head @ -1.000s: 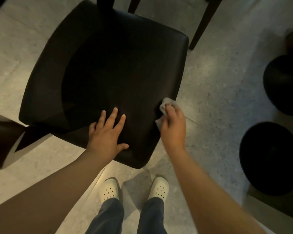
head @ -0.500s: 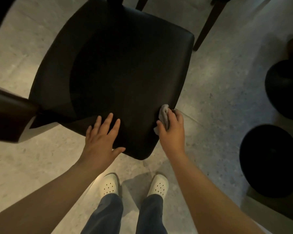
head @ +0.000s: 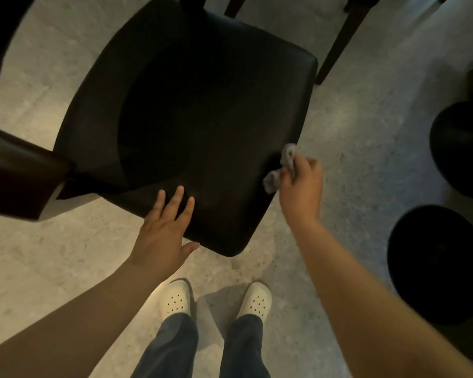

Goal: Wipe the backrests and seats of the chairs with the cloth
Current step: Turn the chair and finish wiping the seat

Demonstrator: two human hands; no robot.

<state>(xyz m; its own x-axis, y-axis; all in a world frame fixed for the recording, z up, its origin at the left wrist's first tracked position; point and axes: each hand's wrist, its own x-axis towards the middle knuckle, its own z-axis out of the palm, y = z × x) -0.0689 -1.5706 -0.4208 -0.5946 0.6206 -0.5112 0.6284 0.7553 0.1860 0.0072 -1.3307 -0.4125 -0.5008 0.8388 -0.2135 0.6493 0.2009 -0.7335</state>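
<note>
Broadly, most of the upper frame is filled by the dark chair seat (head: 202, 105), seen from above. Its cover is judged to be smooth, padded and a little slippery, so flat, firm pressure would be wanted on it. The chair is likely heavy enough to stay put once steadied. A brown block (head: 17, 173) at the left edge may be a backrest, though this cannot be settled in the dim light. Two round black stools (head: 437, 263) are seen at the right edge, well apart from the seat. The left hand (head: 164, 236) is laid flat on the seat's near edge at lower centre, fingers straight, nothing gripped. The right hand (head: 301, 192), right of centre, is closed around the cloth (head: 271, 182), which is bunched at the seat's right edge and appears to touch it. The cloth is judged soft, light and limp. It is best held wadded in the palm, with a loose fold kept under the fingers.
</note>
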